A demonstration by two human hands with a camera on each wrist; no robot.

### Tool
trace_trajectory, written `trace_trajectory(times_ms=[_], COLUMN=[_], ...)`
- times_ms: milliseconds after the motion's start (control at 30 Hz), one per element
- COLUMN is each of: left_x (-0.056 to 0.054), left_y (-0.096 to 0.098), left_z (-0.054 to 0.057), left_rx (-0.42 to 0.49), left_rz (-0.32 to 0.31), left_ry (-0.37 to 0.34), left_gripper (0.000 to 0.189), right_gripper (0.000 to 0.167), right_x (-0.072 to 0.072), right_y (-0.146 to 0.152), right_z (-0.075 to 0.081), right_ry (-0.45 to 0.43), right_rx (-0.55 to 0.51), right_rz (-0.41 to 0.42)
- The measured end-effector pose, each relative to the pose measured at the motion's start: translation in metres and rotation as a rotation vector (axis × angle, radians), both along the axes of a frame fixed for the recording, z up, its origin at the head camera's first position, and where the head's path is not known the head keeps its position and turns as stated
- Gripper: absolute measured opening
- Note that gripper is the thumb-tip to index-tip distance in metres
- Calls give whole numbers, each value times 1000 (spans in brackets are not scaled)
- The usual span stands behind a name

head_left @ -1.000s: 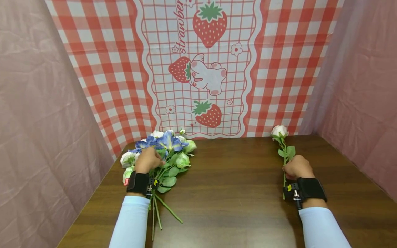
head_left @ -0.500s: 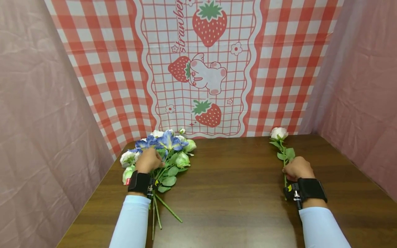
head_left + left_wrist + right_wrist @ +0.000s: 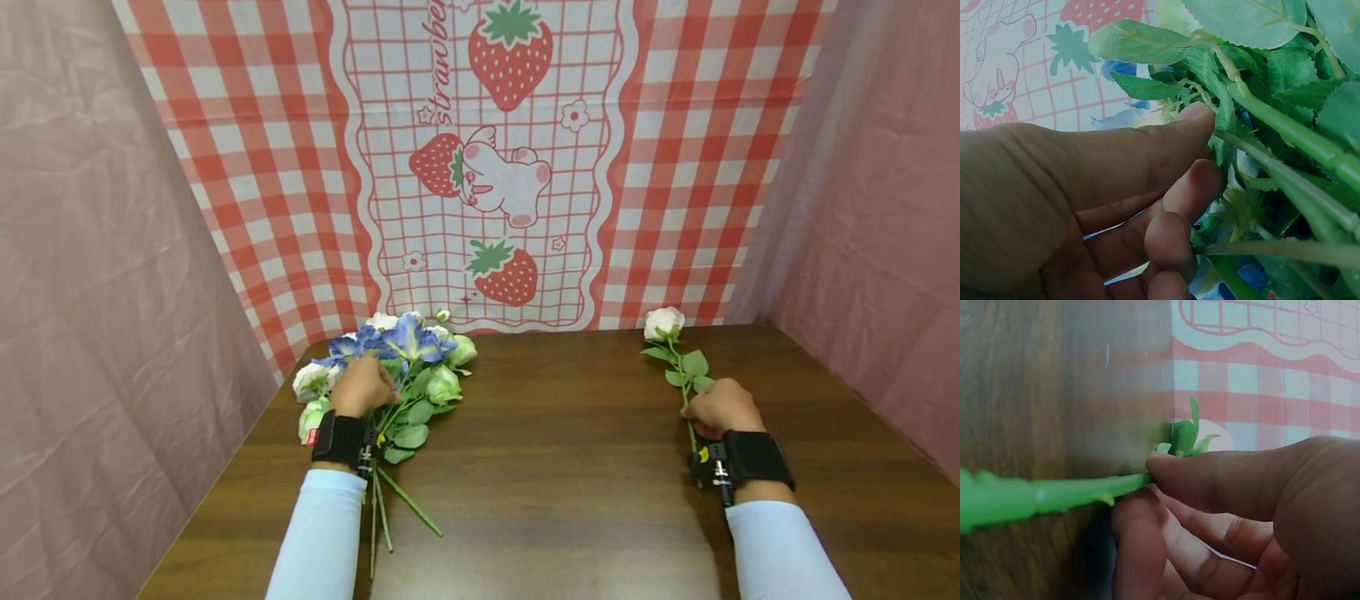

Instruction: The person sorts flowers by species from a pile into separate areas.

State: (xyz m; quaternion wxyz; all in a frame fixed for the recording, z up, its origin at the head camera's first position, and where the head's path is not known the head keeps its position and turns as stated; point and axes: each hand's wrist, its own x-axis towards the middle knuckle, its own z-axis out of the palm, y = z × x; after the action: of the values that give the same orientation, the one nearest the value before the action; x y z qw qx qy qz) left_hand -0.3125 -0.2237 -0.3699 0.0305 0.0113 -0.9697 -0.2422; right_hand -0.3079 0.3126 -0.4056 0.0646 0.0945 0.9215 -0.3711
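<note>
On the left of the table lies a bunch of artificial flowers, with blue irises [image 3: 408,340], pale green roses [image 3: 444,385] and white blooms [image 3: 309,382]. My left hand [image 3: 363,387] is over the bunch. In the left wrist view its thumb [image 3: 1191,119] and curled fingers pinch a thin flower stem [image 3: 1272,164] among green leaves. On the right, my right hand [image 3: 723,406] pinches the stem [image 3: 1079,495] of a single white rose [image 3: 663,323] between thumb and fingers. This rose tilts toward the left, its bloom at the far side. Leaves hide part of the left fingertips' grip.
The brown wooden table [image 3: 555,467] spreads between the two hands. Behind it hangs a red-and-white checked strawberry cloth [image 3: 675,167]. Pink curtains [image 3: 877,233] stand at both sides. Several bare stem ends [image 3: 408,500] point toward the near edge.
The single rose's bloom has swung to the left and its stem has tilted, while my right hand stays in almost the same place. My left hand has hardly moved.
</note>
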Motion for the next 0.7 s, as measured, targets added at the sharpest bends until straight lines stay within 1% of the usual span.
trace_trajectory(times_ms=[200, 300, 500, 700], left_x=[1, 1, -2, -2], left_y=[2, 2, 4, 7], left_z=[3, 2, 2, 4], left_rx=[5, 5, -16, -77], left_rz=[-2, 2, 48, 86], left_ry=[-3, -3, -38, -72], left_gripper=[13, 16, 33, 42], right_gripper=[23, 23, 25, 28], right_x=[2, 4, 4, 3], right_y=[1, 0, 0, 0], right_z=[2, 4, 3, 4], right_ry=[20, 31, 35, 23], right_rx=[-23, -22, -31, -66], right_rz=[-1, -3, -15, -32])
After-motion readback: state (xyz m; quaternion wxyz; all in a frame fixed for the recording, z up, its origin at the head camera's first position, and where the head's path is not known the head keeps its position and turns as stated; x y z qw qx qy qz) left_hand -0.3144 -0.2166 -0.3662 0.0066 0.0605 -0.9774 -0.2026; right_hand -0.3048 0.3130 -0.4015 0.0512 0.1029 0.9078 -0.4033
